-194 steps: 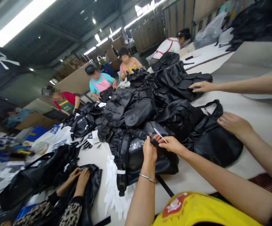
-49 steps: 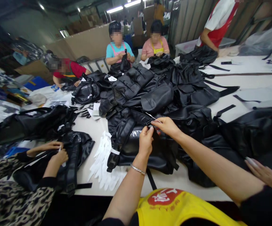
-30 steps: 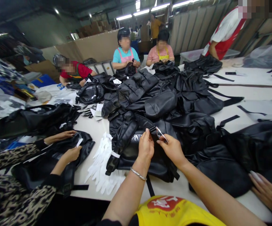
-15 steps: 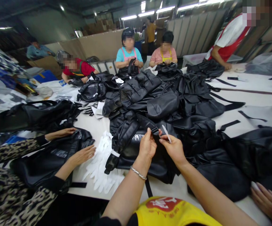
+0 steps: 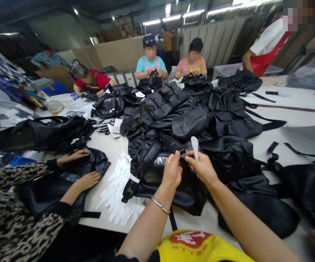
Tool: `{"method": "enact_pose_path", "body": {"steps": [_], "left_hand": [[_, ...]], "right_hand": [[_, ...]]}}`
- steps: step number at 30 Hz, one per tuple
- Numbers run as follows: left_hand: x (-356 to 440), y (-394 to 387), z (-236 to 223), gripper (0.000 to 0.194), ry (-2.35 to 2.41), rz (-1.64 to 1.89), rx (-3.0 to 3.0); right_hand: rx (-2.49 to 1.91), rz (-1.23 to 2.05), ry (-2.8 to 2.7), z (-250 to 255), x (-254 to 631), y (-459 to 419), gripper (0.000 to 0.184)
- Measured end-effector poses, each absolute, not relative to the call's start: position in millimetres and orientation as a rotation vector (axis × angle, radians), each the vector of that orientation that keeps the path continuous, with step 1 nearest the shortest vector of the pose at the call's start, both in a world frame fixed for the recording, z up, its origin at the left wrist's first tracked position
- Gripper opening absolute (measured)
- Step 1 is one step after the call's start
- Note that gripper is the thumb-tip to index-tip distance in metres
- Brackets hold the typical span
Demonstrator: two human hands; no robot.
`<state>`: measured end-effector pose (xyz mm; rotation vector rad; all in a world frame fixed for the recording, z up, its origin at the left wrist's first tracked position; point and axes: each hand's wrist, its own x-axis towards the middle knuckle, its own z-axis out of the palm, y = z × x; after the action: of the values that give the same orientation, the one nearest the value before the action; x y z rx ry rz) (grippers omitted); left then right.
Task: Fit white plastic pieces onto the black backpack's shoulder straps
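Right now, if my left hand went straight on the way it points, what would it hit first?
Past the black strap it holds, your left hand would probably first meet the pile of black bags, though one view leaves the depth unclear.

Smooth, leather-like black material with a soft gloss is seen on the backpack (image 5: 152, 181) near the table's front edge; a brighter glare is given off by its clear film (image 5: 160, 160). A duller finish is shown by the strap (image 5: 170, 143). Whether the smooth white slip (image 5: 195, 145) is made of paper or plastic cannot be told. A pale, matt surface is presented by the table (image 5: 112, 146). Shiny twisted metal is seen in the bracelet (image 5: 160, 206), printed cloth in the yellow apron (image 5: 172, 250).
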<state>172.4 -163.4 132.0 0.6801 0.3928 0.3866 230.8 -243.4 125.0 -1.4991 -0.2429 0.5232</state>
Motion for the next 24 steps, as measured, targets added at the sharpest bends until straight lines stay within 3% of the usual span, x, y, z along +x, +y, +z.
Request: {"method": "enact_pose_path", "body": {"steps": [5, 11, 15, 21, 24], "left_hand": [[167.9, -161.6, 135.9, 0.031, 0.311, 0.45, 0.909], [165.7, -163.0, 135.4, 0.04, 0.349, 0.419, 1.104], [170.6, -173.0, 125.7, 0.047, 0.299, 0.447, 1.061], [171.9, -169.9, 89.9, 0.024, 0.366, 0.257, 1.081], [174.3, -159.0, 79.1, 0.018, 0.414, 0.254, 1.021]], "right_hand": [[-1.622, 0.445, -0.452, 147.0, 244.8, -246.1, 0.037], [-1.457, 0.982, -0.554, 161.1, 270.6, -223.8, 0.042], [-1.416, 0.767, -0.327, 159.1, 276.2, -199.2, 0.035], [-1.548, 0.643, -0.351, 166.0, 286.7, -184.7, 0.022], [-1.675, 0.566, -0.47, 171.3, 284.1, -200.3, 0.025]]}}
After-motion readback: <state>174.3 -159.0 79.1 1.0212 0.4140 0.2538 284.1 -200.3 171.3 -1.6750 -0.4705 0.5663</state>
